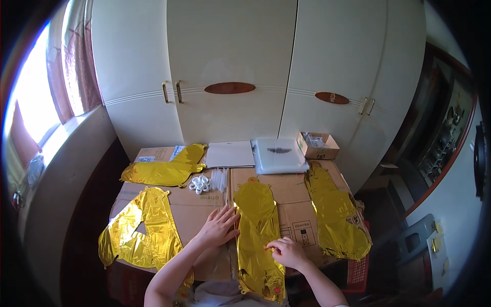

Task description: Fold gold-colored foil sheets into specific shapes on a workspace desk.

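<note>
A flat gold foil balloon [255, 220] lies lengthwise in front of me, its near end hanging past the edge of the cardboard. At its left border, my left hand [220, 227] rests with fingers stretched out, the tips touching the foil. My right hand [287, 253] is over the balloon's right side, fingers curled and pinched against the foil; what exactly the fingertips grip is partly hidden. On the left lies another gold foil balloon [153, 225] with a hole in its middle. A third gold balloon [169, 171] is behind it, and a fourth [335, 215] lies at the right.
Flattened cardboard [294, 197] covers the table. White rings [199, 184] and clear straws [219, 180] sit beyond my left hand. Farther back are a pale flat sheet [230, 154], a stack of clear plastic bags [280, 156] and a small open carton [318, 147]. A red basket [358, 273] shows below the right edge.
</note>
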The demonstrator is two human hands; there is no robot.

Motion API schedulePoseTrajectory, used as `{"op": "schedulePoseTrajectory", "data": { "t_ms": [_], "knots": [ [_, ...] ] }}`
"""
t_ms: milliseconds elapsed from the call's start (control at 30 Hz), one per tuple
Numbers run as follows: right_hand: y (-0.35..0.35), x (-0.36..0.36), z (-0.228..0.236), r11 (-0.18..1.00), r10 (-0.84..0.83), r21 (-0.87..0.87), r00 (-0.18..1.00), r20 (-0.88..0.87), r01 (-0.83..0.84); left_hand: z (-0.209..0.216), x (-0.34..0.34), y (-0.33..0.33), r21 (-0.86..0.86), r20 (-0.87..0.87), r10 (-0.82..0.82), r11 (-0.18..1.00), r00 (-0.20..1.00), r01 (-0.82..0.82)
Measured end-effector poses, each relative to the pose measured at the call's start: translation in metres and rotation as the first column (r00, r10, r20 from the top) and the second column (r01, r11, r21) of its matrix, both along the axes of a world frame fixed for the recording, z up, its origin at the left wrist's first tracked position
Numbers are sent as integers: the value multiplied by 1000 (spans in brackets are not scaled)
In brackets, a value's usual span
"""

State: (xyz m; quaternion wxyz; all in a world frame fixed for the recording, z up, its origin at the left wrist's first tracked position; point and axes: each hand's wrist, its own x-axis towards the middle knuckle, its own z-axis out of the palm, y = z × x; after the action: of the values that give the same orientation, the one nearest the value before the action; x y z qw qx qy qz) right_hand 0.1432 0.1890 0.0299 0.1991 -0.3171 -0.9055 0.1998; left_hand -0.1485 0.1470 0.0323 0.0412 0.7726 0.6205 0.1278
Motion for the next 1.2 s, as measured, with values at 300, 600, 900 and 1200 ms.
{"op": "schedulePoseTrajectory", "data": {
  "t_ms": [300,600,900,1200],
  "knots": [
    [4,7,0,999,46,-2,999,-25,-46,-6,3,8,25,-84,-31,999,996,33],
    [13,23,2,999,37,6,999,-22,-37,-12,20,20,39,-55,-42,998,998,44],
    [15,25,-1,999,40,-5,998,-55,-40,-7,14,22,-5,-114,-112,994,987,113],
    [16,28,-3,994,97,55,990,-98,-92,-7,9,21,-50,-155,-150,988,976,144]
  ]
}}
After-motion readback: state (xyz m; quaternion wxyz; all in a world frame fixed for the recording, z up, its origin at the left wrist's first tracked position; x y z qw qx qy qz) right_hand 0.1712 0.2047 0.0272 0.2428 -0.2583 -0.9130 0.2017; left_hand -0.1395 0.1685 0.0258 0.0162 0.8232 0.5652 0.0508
